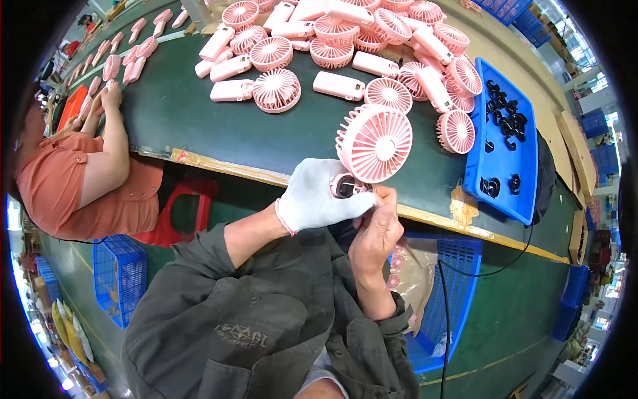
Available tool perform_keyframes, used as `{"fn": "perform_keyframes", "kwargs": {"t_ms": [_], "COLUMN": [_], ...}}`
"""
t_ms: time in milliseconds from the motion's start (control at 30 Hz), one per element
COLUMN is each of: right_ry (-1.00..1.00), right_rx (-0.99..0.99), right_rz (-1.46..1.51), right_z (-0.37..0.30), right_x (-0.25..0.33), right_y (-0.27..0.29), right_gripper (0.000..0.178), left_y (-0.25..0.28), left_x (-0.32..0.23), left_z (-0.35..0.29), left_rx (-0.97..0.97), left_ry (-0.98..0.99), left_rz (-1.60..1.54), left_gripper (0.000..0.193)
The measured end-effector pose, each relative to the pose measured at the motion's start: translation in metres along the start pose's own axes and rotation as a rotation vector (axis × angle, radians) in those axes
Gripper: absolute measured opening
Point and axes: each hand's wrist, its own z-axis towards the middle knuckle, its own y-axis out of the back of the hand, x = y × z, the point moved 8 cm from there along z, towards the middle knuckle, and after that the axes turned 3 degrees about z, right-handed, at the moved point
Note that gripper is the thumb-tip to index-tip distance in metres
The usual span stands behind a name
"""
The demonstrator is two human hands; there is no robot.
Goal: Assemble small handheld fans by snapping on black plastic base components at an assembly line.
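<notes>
The gloved left hand (pixel 319 201) clamps the pink fan (pixel 377 143) by its handle (pixel 345 187) near the desk (pixel 206 123); the right hand (pixel 377 229) bunches close beside it, hold unclear; bracing the fan firmly should keep fine work precise

On the table (pixel 212 143), a pile of fans (pixel 333 30) spreads over the far side, and to its right lies a tray (pixel 495 163), its near end close to the near edge, with loose parts (pixel 512 124) mostly in its far half. Before the pile, over the near edge, is a held fan (pixel 377 144), between the left hand (pixel 316 196) and the right hand (pixel 376 233). Below that edge stand a crate (pixel 460 292) at right and, at left, a stool (pixel 169 223) beside a co-worker (pixel 80 179).
</notes>
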Motion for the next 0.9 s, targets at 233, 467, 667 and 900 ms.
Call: {"fn": "perform_keyframes", "kwargs": {"t_ms": [233,467,667,900], "right_ry": [-0.112,-0.188,-0.601,-0.579], "right_rx": [-0.003,0.124,0.008,0.014], "right_rz": [0.105,0.126,0.655,0.661], "right_z": [-0.001,-0.004,-0.010,-0.017], "right_x": [-0.030,-0.040,-0.044,-0.044], "right_y": [0.005,0.001,0.004,0.014], "right_gripper": [0.058,0.070,0.061,0.053], "left_y": [-0.008,-0.026,-0.077,-0.094], "left_x": [0.023,0.024,0.045,0.058], "left_z": [-0.005,-0.008,-0.033,-0.042], "left_rx": [-0.021,0.095,0.484,0.511], "left_ry": [-0.033,0.093,0.608,0.754], "left_rz": [-0.072,-0.165,-0.738,-0.832], "left_gripper": [0.022,0.020,0.072,0.071]}}
